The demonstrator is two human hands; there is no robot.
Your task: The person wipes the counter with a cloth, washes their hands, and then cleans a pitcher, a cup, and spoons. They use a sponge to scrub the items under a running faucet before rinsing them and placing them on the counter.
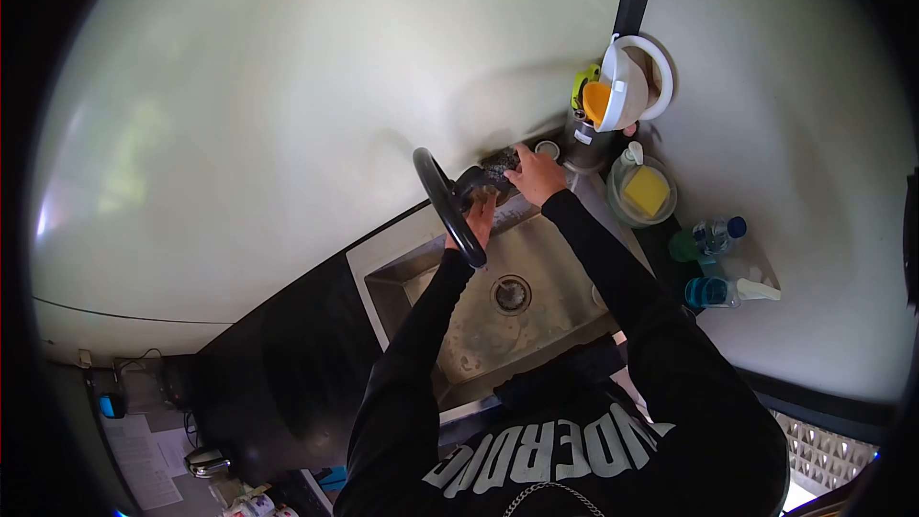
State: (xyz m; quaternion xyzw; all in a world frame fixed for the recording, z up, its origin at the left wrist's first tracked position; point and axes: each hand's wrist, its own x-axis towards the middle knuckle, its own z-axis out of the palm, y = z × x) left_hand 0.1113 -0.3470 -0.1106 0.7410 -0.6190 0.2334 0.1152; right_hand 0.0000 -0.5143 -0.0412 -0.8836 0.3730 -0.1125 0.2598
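Note:
Both hands reach to the back edge of a steel sink (560, 297), beside a curved black faucet (437, 193). My right hand (539, 175) has its fingers on a dark, speckled, mesh-like item (499, 165) behind the faucet base. Below and left of it, my left hand (481, 217) is partly hidden by the faucet, its fingers stretched toward the faucet base. What lies under those fingertips is too small to make out. A round drain (510, 295) shows in the basin.
Right of the sink stand a bowl with a yellow sponge (646, 191), a clear bottle (716, 236) and a blue spray bottle (710, 292). A white container (624, 91) hangs at the corner. Dark cloth (560, 370) lies over the front edge.

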